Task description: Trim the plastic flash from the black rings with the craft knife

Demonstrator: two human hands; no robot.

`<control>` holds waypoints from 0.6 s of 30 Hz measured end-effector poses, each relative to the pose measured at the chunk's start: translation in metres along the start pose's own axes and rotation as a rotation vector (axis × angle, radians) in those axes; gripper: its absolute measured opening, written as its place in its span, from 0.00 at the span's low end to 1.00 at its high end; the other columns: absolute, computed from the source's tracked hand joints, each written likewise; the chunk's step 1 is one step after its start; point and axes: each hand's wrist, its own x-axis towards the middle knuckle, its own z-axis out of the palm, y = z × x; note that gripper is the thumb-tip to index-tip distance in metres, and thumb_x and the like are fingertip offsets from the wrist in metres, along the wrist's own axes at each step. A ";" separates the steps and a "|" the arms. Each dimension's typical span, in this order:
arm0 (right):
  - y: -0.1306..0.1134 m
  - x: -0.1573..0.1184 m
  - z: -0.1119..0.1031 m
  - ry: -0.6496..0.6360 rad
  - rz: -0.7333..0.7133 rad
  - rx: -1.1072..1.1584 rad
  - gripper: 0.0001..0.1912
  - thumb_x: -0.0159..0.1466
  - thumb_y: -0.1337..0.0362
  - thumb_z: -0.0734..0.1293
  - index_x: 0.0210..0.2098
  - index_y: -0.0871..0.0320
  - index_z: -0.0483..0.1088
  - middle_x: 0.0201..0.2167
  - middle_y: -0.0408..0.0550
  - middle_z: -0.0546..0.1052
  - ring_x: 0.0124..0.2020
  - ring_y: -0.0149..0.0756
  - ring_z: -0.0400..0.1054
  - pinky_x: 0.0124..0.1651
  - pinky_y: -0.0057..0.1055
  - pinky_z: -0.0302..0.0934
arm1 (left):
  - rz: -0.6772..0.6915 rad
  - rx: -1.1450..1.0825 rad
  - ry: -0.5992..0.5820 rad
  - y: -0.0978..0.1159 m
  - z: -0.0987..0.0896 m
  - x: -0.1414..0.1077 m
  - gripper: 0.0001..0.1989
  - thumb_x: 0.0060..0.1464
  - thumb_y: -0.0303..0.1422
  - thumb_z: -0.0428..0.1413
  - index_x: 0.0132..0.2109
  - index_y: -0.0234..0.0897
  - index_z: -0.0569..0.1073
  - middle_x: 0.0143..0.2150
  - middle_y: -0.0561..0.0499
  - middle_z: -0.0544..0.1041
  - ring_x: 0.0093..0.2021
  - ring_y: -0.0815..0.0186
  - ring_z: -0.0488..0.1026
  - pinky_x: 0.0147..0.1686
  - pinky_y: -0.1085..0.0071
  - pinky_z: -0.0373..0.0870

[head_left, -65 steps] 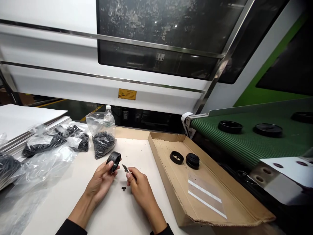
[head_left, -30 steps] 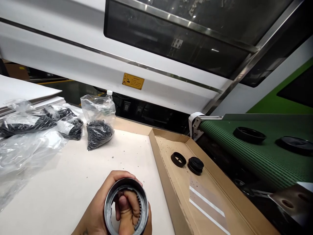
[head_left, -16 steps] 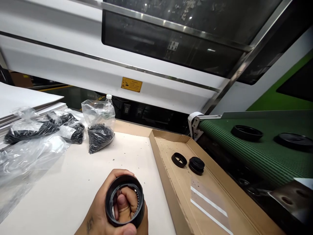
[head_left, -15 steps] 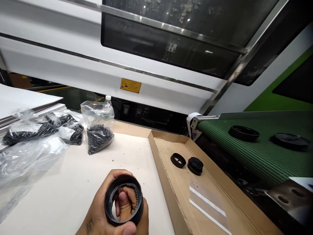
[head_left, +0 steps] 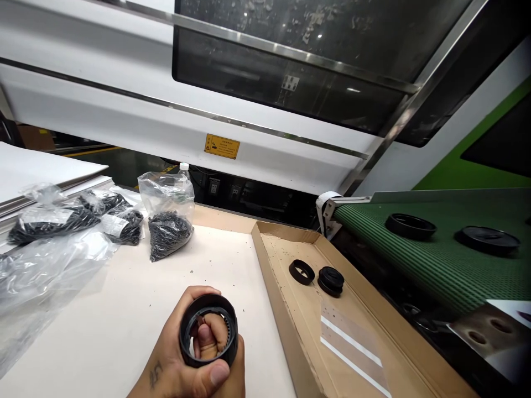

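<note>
A black plastic ring (head_left: 232, 338) with small teeth along its inner wall is held over the white tabletop, its opening facing me. My left hand (head_left: 176, 354) wraps around its left side, with the thumb along the lower rim. Behind the ring is my right hand (head_left: 237, 367); its thumb and bent fingers show through the opening, pinched together. A tiny dark bit seems to sit at those fingertips, too small to name. Most of the right palm is hidden by the ring and my left hand.
Right of my hands lies a shallow cardboard tray (head_left: 286, 326) with a black ring (head_left: 293, 272) and a black capped part (head_left: 331, 279). Beyond it, a green conveyor belt (head_left: 373, 226) carries black round parts. Clear bags of small black pieces (head_left: 170, 232) stand at the left.
The ring and both hands have shifted slightly up, and the ring has tilted a little. The black parts on the belt have slid slightly to the left.
</note>
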 end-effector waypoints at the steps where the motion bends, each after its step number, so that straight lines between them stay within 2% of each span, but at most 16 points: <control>1: 0.000 -0.001 0.000 -0.006 0.014 -0.001 0.24 0.66 0.45 0.59 0.28 0.56 0.73 0.20 0.45 0.69 0.20 0.34 0.63 0.23 0.27 0.60 | 0.006 -0.002 -0.018 0.000 -0.001 0.000 0.36 0.38 0.49 0.65 0.52 0.41 0.62 0.47 0.42 0.74 0.43 0.59 0.71 0.37 0.68 0.65; 3: 0.000 -0.002 0.000 -0.028 0.035 0.016 0.24 0.66 0.44 0.59 0.28 0.56 0.73 0.21 0.46 0.70 0.22 0.35 0.65 0.24 0.28 0.60 | 0.011 -0.013 -0.081 0.002 -0.003 0.001 0.36 0.39 0.50 0.65 0.52 0.41 0.61 0.38 0.46 0.74 0.38 0.61 0.69 0.36 0.68 0.63; 6: 0.000 0.001 -0.001 -0.099 0.042 0.090 0.24 0.64 0.44 0.61 0.26 0.57 0.71 0.21 0.45 0.69 0.22 0.34 0.63 0.24 0.27 0.58 | 0.012 -0.039 -0.212 0.006 -0.007 0.003 0.37 0.39 0.54 0.64 0.51 0.41 0.62 0.29 0.53 0.67 0.32 0.66 0.63 0.32 0.70 0.60; 9: -0.003 0.007 -0.003 -0.202 -0.027 0.180 0.26 0.63 0.42 0.61 0.21 0.57 0.64 0.18 0.42 0.64 0.21 0.31 0.58 0.24 0.26 0.54 | 0.048 -0.066 -0.227 0.006 -0.009 0.006 0.36 0.39 0.54 0.64 0.51 0.41 0.63 0.35 0.50 0.70 0.31 0.68 0.63 0.34 0.69 0.60; 11: -0.007 0.010 -0.004 -0.185 -0.010 0.198 0.25 0.64 0.44 0.61 0.23 0.57 0.63 0.20 0.41 0.63 0.22 0.31 0.56 0.26 0.27 0.52 | 0.060 -0.041 -0.158 0.003 -0.008 0.006 0.37 0.39 0.53 0.64 0.52 0.41 0.62 0.44 0.46 0.73 0.35 0.65 0.67 0.36 0.68 0.62; 13: -0.010 0.011 -0.005 -0.125 0.040 0.160 0.21 0.65 0.47 0.62 0.26 0.58 0.65 0.23 0.41 0.63 0.25 0.31 0.55 0.27 0.27 0.51 | 0.062 -0.017 -0.095 -0.002 -0.006 0.007 0.38 0.39 0.52 0.64 0.53 0.42 0.61 0.50 0.42 0.72 0.43 0.58 0.70 0.37 0.68 0.63; 15: -0.011 0.010 -0.006 -0.102 0.025 0.100 0.20 0.65 0.48 0.62 0.28 0.58 0.65 0.24 0.42 0.64 0.26 0.32 0.55 0.28 0.28 0.50 | 0.076 -0.011 -0.061 -0.005 -0.005 0.007 0.37 0.40 0.51 0.64 0.53 0.42 0.61 0.50 0.41 0.73 0.48 0.54 0.69 0.39 0.67 0.64; 18: -0.009 0.008 -0.005 -0.111 -0.016 0.038 0.23 0.67 0.45 0.57 0.27 0.58 0.64 0.23 0.42 0.64 0.25 0.32 0.55 0.27 0.28 0.48 | 0.093 -0.013 -0.050 -0.006 -0.004 0.006 0.35 0.40 0.49 0.65 0.52 0.42 0.62 0.49 0.43 0.74 0.46 0.57 0.70 0.41 0.66 0.65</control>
